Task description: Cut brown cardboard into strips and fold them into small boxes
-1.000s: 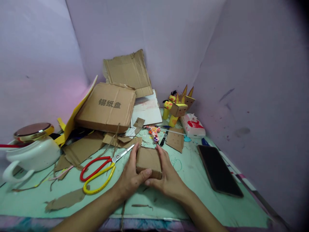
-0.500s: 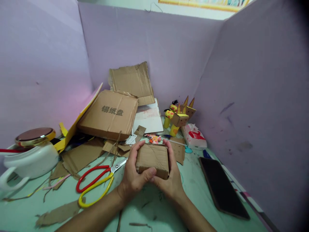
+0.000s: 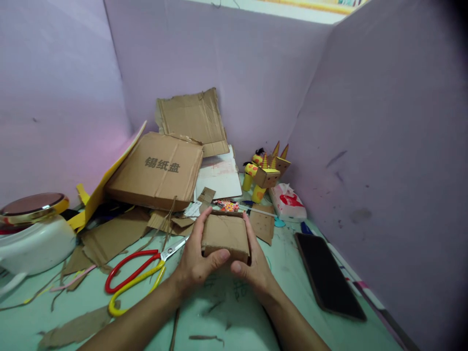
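A small brown cardboard box (image 3: pixel 224 235) is held between my two hands near the middle of the table. My left hand (image 3: pixel 199 256) wraps its left side, thumb across the front edge. On the right side my right hand (image 3: pixel 255 258) presses its fingers along the box, its thumb by the lower front corner. The underside of the box is hidden. Left of my left hand lie scissors (image 3: pixel 141 273) with one red and one yellow handle, their blade tips reaching close to that hand.
A large flat carton (image 3: pixel 157 170) leans at the back left among cardboard scraps (image 3: pixel 115 234). A white mug (image 3: pixel 38 251) stands far left. Giraffe-like cardboard figures (image 3: pixel 266 176), a tissue pack (image 3: pixel 288 201) and a phone (image 3: pixel 327 275) are on the right, beside the purple partition (image 3: pixel 383 146).
The view has shifted slightly, so the scene sits further left. My thumbs have moved apart on the front of the box, and a dark gap now shows at its far edge.
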Motion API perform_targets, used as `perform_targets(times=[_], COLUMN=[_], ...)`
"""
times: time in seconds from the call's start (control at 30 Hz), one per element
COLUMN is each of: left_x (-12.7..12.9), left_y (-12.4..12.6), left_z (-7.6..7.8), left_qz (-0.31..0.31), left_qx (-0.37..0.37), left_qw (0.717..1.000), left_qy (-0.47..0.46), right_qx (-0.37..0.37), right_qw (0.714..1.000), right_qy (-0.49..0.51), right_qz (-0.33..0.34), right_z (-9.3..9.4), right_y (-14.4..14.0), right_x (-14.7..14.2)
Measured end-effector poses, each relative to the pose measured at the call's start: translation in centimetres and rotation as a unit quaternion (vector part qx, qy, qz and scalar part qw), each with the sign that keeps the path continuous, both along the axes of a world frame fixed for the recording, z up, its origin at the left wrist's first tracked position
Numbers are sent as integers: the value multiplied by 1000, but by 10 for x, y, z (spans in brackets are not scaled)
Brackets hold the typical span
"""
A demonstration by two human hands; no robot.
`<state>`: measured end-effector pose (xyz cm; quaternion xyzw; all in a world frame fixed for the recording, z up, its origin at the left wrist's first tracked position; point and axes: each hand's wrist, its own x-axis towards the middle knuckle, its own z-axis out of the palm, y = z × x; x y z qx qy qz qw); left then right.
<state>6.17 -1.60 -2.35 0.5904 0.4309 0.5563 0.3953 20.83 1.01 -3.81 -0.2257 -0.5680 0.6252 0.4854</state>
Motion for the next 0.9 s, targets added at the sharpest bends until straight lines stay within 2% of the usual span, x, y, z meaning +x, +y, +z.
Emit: perform_targets(times=[0.17, 0.43, 0.6, 0.7, 0.9], left_x=[-3, -2, -3, -6, -7], left_y=[2, 2, 4, 7, 4], left_z=[-3, -1, 0, -2, -1], left_qz=[3, -1, -10, -47, -89], left_qx=[25, 32, 34, 40, 4], left_qw=[999, 995, 992, 994, 995], left_qy=[48, 92, 118, 92, -48], right_qx=[-40, 6, -13, 0, 52], right_qw=[997, 1000, 1000, 1000, 996], right_qy=[62, -11, 13, 17, -61], right_qz=[2, -27, -20, -12, -47], right_z=[-5, 0, 1, -2, 0], right_y=[0, 1, 3, 6, 6], right_x=[-1, 1, 3, 4, 5])
